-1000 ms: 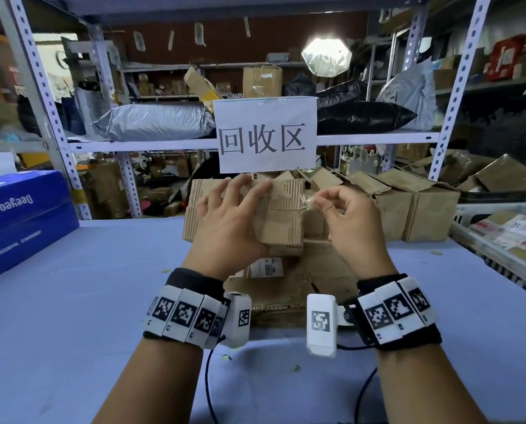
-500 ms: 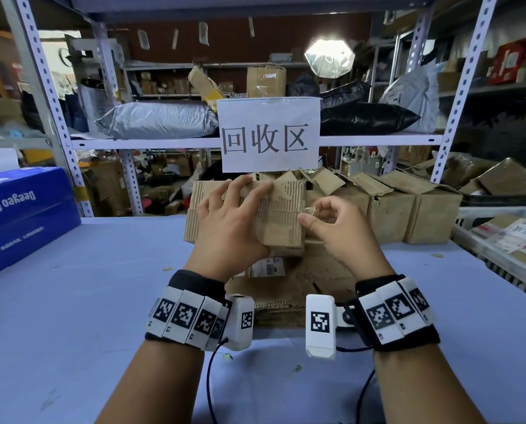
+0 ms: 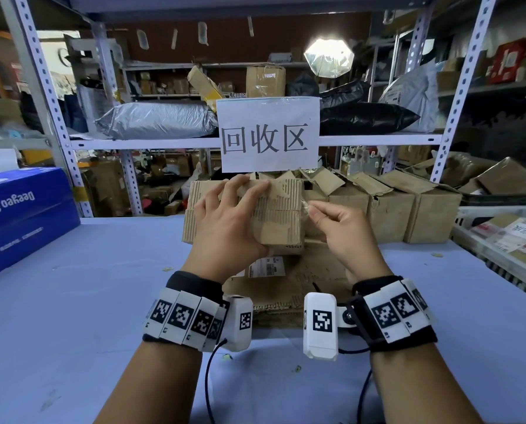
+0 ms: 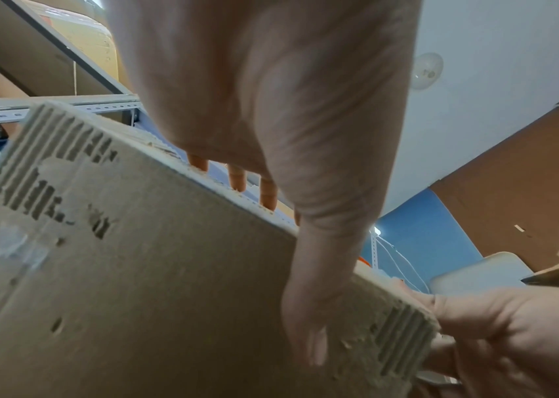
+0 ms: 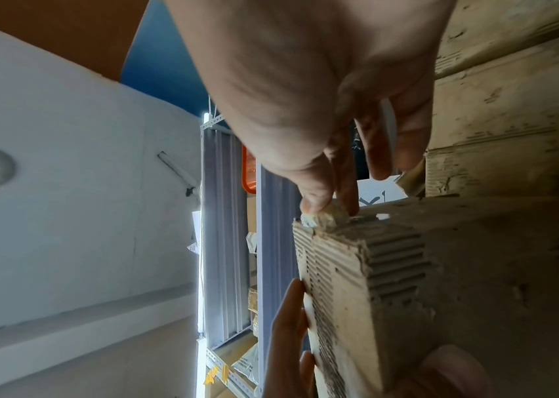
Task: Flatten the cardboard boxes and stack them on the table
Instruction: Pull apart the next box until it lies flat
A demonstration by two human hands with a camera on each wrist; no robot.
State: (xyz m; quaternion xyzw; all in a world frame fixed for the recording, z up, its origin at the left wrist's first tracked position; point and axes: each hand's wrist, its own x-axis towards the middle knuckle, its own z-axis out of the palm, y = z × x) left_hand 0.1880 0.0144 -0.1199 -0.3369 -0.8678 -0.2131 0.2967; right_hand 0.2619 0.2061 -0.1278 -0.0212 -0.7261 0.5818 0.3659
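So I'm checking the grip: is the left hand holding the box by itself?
No: the left hand grips the cardboard box while the right hand pinches tape at its edge.

The cardboard box [image 3: 274, 221] at the centre of the head view is dull brown, its torn face striped with pale ribbed corrugation. The table [image 3: 72, 301] is pale lavender-blue. At the left edge a carton [image 3: 23, 215] is deep blue with white lettering. The sign [image 3: 269, 134] in the upper middle is white with black characters. On the shelf beside it lie a silver-grey bag [image 3: 158, 119] and a black bag [image 3: 365, 117]. The wristbands [image 3: 182, 316] are black with white tiles bearing black square patterns.
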